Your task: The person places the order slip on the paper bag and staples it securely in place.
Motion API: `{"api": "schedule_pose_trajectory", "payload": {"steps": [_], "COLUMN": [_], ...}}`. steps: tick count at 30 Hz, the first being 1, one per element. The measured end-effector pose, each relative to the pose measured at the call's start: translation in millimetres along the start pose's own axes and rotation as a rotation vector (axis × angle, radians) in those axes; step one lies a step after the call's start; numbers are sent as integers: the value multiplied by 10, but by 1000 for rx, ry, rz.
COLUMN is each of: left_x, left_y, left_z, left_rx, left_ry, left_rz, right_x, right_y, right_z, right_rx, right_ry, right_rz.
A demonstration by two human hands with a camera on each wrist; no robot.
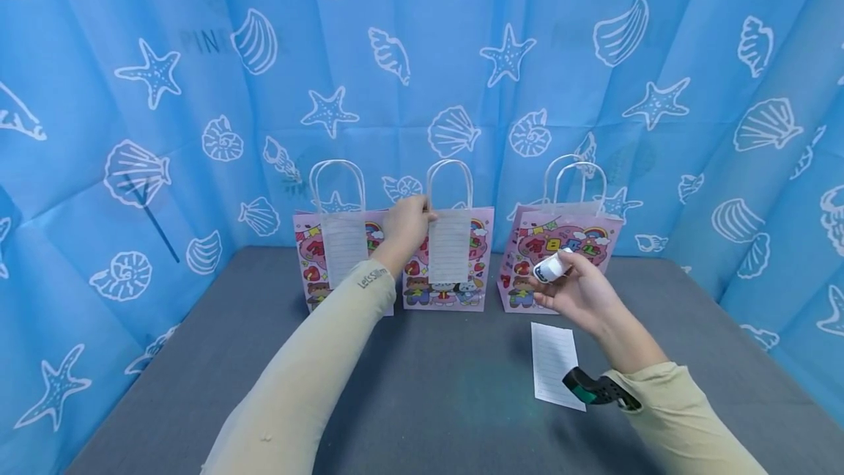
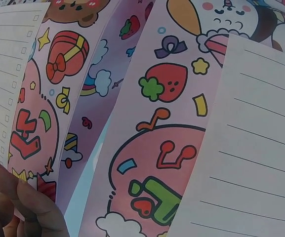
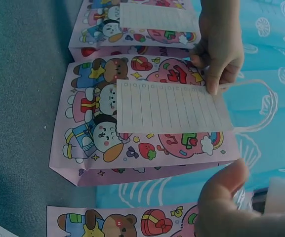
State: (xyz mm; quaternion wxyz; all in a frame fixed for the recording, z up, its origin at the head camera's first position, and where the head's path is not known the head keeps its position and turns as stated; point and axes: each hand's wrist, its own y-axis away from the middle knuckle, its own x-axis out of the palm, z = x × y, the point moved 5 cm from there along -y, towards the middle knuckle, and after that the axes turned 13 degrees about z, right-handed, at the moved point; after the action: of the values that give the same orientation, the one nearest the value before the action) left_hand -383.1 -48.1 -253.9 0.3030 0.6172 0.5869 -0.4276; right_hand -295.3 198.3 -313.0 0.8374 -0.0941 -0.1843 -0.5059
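Observation:
Three pink cartoon gift bags stand in a row. My left hand [image 1: 406, 229] reaches to the middle gift bag [image 1: 480, 262] and pinches the top corner of a lined paper sheet [image 1: 450, 248] lying on the bag's front; the thumb [image 3: 213, 84] is on the sheet. Another lined sheet [image 1: 345, 244] covers part of the left gift bag [image 1: 310, 255]. My right hand [image 1: 583, 292] holds a small white item with a dark label [image 1: 552, 267], raised in front of the right gift bag [image 1: 600, 229]; its kind cannot be made out.
A loose lined sheet [image 1: 552, 361] lies on the dark grey table [image 1: 435, 402], below the right hand. White loop handles [image 1: 450, 164] rise from the bags. Behind them hangs a blue curtain [image 1: 422, 57] with shell and starfish prints.

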Motion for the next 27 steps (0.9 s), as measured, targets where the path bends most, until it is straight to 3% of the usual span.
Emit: {"api": "schedule_pose_trajectory", "payload": {"steps": [7, 11, 18, 27], "left_x": [-9, -12, -11, -6], "left_y": [5, 6, 6, 13], "left_z": [-13, -18, -5, -6], "left_rx": [3, 0, -11, -11], "left_ry": [0, 3, 1, 11], "left_rz": [-3, 3, 8, 14], "right_x": [61, 93, 208, 300], "right_y": [-64, -93, -204, -375], "right_z": [23, 71, 144, 195], "right_rx": [-11, -29, -36, -28], "right_ry": [35, 88, 87, 304], "right_rz": [62, 38, 26, -28]}}
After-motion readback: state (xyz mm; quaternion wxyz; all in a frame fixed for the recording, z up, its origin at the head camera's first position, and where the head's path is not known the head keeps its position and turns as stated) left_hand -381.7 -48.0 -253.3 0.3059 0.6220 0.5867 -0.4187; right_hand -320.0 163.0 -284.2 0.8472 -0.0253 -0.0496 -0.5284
